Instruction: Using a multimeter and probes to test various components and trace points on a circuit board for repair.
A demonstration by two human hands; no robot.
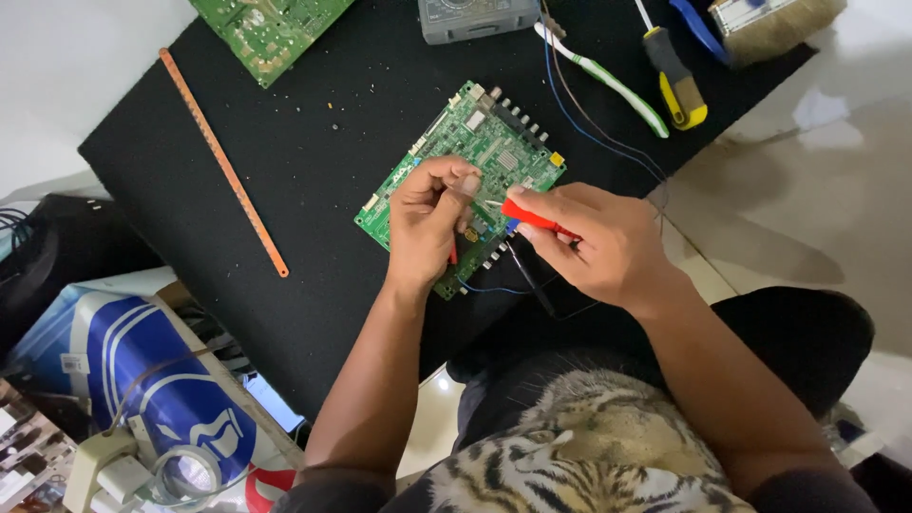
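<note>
Black mat (313, 171) on pale floor (836, 209) | left hand (427, 223) pinching at green circuit board (465, 152) | right hand (594, 242) gripping red probe (530, 218)

second green board (271, 28): cut by top edge | brush (774, 24): cropped | red probe (532, 218) tip: hidden

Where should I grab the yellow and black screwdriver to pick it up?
Probably by the fat yellow-and-black handle of the screwdriver, coming down from above. It lies flat on the black mat, and the handle is its thickest part, with open space on both sides.
</note>
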